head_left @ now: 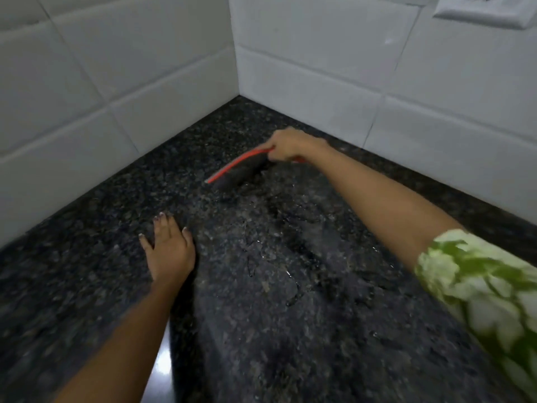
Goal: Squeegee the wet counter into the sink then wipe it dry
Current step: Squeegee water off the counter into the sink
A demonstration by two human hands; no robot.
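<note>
Right hand (286, 146): fingers curled round the handle of a red-edged squeegee with a dark blade (236, 170), far out near the corner of the desk; the handle itself is hidden inside the grip. Left hand (170, 248): lies flat, fingers straight and slightly spread, palm down on the dark speckled granite desk (87, 286), well apart from the squeegee. Squeegee: blade edge meets the desk surface, red strip angled down to the left; the blade blurs into the dark stone and its outline is hard to make out. Desk: wet streaks and droplets glint in a band between the two arms. White rectangular wall tiles (116, 68) meet in a corner behind. White wall outlet plate (482, 10): cut off at the top edge. Green-and-white patterned sleeve (479, 286): on the right arm, blurred, cut off at the right edge.
</note>
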